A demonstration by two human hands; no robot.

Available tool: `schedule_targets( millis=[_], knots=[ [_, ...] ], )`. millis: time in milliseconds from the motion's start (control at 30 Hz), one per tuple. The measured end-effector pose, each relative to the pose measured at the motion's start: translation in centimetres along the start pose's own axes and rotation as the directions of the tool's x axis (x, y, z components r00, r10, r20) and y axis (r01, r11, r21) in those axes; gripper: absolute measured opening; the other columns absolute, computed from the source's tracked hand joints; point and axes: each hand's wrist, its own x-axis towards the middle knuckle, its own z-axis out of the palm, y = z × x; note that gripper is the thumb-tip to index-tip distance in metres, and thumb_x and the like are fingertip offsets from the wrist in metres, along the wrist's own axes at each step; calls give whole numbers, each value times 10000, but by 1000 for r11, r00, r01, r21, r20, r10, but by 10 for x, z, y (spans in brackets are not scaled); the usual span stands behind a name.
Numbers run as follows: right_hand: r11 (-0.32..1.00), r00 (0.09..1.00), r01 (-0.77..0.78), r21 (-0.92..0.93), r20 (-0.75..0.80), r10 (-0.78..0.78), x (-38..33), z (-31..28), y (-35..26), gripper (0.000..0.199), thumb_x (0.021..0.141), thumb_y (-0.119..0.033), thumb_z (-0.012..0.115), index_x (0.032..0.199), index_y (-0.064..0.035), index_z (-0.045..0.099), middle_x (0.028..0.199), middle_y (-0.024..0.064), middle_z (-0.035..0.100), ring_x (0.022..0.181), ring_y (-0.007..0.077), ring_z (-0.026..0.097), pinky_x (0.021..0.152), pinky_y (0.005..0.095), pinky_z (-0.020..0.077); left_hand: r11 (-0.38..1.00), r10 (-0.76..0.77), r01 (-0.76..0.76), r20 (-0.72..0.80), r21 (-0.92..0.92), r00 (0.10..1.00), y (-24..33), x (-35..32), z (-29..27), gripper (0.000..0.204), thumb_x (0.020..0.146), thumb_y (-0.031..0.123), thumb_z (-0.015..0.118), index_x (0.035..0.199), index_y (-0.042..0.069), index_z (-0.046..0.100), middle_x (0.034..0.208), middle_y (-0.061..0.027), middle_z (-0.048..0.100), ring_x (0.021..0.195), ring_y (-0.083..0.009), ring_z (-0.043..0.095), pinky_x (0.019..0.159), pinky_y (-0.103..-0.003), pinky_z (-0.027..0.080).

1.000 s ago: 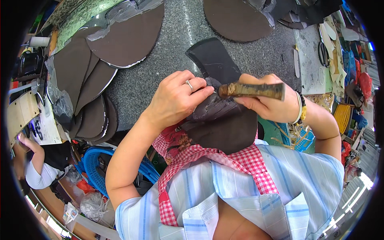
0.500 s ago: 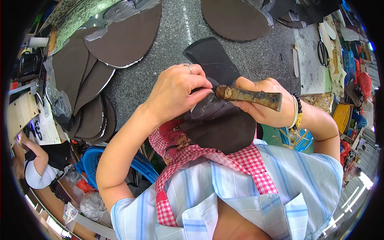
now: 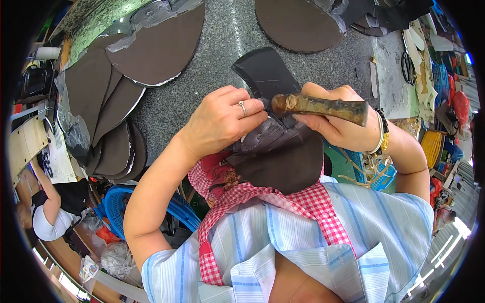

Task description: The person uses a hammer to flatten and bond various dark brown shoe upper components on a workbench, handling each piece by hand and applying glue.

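Note:
My right hand [image 3: 336, 113] is wrapped round the worn wooden handle of a tool [image 3: 323, 107]. The tool's dark end points left, and its exact kind does not show. Close to that end, my left hand [image 3: 225, 118] pinches the edge of a dark, rounded sheet piece [image 3: 283, 161] with a creased, greyish, shiny rim. What its fingertips hold is mostly hidden. The sheet piece lies at the near table edge, against the red checked apron [image 3: 318, 207]. Just beyond both hands, a black flared strip [image 3: 268, 73] rests on the speckled grey table [image 3: 217, 65].
Overlapping dark rounded pieces [image 3: 156, 48] lie at the left; another dark piece [image 3: 298, 25] is at the far side. Black-handled scissors [image 3: 408, 67] sit at the right. Below the table stands a blue basket [image 3: 118, 207]. Another person's arm [image 3: 49, 202] is at far left.
The tool's handle has shifted slightly right with my right hand. My left hand has rolled, bringing its ring into fuller view. At far left, the other person's arm has moved.

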Motion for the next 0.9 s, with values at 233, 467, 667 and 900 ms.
schedule_targets(
  millis=[233, 467, 667, 900],
  knots=[
    [978, 984, 172, -118, -25, -176, -1, 10, 2, 192, 918, -213, 653, 1006, -71, 559, 611, 173, 587, 610, 422, 607, 533, 500, 475, 996, -70, 71, -25, 47, 997, 6, -1, 3, 251, 680, 121, 738, 925, 72, 717, 913, -31, 667, 780, -209, 629, 682, -344, 521],
    [999, 999, 11, -35, 31, -10, -3, 11, -3, 217, 902, -198, 674, 1029, -74, 549, 619, 166, 592, 610, 421, 607, 528, 486, 475, 912, -410, 407, -108, -49, 906, 30, -6, 3, 235, 720, 129, 807, 940, 89, 734, 920, -28, 670, 850, -222, 628, 734, -358, 513],
    [1000, 1000, -11, 20, -25, 12, 0, 3, -6, 196, 908, -195, 669, 1024, -77, 563, 644, 166, 603, 625, 420, 613, 534, 479, 478, 936, -277, 290, -88, 199, 957, 40, -6, 2, 192, 742, 128, 762, 929, 89, 738, 954, -29, 662, 853, -225, 629, 779, -383, 512],
    [994, 996, 92, -57, -11, -93, 5, 10, 2, 198, 919, -209, 657, 1026, -76, 557, 627, 167, 592, 591, 393, 618, 524, 485, 476, 934, -287, 279, 4, 225, 958, 47, -3, 0, 212, 760, 106, 727, 969, 67, 723, 925, -37, 650, 847, -221, 631, 783, -382, 511]
  ],
)
